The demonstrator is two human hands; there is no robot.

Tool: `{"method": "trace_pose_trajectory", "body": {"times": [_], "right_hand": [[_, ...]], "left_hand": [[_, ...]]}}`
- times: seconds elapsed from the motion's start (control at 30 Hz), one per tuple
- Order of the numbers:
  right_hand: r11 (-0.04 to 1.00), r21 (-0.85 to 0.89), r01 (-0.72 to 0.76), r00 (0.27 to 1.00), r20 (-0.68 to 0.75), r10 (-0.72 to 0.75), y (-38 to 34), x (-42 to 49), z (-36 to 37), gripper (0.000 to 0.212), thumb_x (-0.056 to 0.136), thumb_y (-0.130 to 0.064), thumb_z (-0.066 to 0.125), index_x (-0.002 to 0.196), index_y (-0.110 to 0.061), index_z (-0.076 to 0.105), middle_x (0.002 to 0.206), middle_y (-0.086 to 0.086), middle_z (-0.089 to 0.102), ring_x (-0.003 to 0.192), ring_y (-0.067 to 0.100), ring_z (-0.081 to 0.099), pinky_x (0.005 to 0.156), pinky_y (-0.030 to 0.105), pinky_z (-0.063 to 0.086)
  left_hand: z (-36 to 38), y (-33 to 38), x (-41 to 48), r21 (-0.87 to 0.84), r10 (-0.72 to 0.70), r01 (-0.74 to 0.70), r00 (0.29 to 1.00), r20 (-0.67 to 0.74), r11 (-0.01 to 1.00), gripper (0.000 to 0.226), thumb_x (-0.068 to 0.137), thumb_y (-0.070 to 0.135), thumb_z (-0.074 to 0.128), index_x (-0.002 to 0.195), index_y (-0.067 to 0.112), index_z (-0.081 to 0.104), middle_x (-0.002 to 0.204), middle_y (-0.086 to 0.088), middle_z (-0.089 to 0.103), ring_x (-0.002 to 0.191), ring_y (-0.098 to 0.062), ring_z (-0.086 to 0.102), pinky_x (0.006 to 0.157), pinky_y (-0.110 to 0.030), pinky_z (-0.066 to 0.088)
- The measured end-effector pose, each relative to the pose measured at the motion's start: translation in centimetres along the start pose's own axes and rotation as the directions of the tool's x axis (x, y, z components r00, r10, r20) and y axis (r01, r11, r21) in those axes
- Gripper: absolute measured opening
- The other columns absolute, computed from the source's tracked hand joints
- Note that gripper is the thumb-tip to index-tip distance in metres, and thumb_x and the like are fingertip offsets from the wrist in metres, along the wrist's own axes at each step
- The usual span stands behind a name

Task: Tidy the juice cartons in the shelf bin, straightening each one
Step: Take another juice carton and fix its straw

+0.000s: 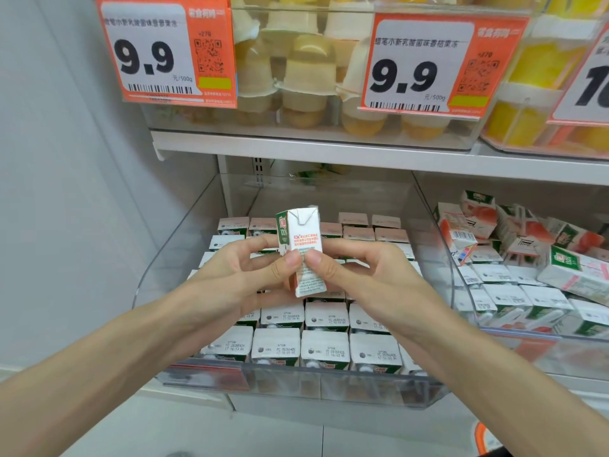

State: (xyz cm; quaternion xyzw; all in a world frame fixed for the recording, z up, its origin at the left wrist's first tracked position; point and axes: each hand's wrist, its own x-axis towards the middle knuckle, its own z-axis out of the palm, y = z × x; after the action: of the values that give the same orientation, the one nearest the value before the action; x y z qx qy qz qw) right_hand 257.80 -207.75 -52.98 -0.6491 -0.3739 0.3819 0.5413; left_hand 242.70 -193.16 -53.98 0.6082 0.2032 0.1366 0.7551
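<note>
Okay: left hand (244, 275) and right hand (359, 275) pinch one carton (301, 239) over the bin (329, 387); seat it upright, gap probably hidden underneath.

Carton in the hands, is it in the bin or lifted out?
Out: the left hand and right hand pinch the carton above the rows in the bin.

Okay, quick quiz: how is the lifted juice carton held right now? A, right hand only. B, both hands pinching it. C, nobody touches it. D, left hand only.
B: the left hand and right hand both pinch the carton above the bin.
</note>
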Motion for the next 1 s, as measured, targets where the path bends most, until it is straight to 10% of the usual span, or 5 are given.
{"method": "trace_pose_trajectory", "body": {"times": [0.27, 1.0], "right_hand": [[0.997, 0.054, 0.05, 0.981, -0.188, -0.039, 0.01, 0.23, -0.37, 0.031, 0.083, -0.037, 0.084, 0.11, -0.024, 0.078, 0.1, 0.002, 0.081, 0.083, 0.01, 0.078, 0.075, 0.021, 0.061], [0.999, -0.016, 0.041, 0.981, -0.188, -0.043, -0.15, 0.05, -0.37, 0.022, 0.09, -0.035, 0.081, 0.111, -0.03, 0.076, 0.102, -0.012, 0.081, 0.094, 0.004, 0.077, 0.082, 0.024, 0.058]], "left_hand": [[0.24, 0.27, 0.01, -0.051, -0.001, -0.002, 0.998, -0.067, 0.999, 0.036, 0.1, 0.021, 0.061, 0.134, 0.008, 0.064, 0.122, -0.02, 0.076, 0.113, -0.034, 0.076, 0.091, -0.037, 0.064], [-0.14, 0.83, 0.4, -0.113, -0.044, 0.035, 0.996, -0.084, 0.993, 0.033, 0.101, 0.012, 0.059, 0.132, 0.007, 0.068, 0.126, -0.016, 0.076, 0.112, -0.039, 0.075, 0.09, -0.045, 0.065]]}}
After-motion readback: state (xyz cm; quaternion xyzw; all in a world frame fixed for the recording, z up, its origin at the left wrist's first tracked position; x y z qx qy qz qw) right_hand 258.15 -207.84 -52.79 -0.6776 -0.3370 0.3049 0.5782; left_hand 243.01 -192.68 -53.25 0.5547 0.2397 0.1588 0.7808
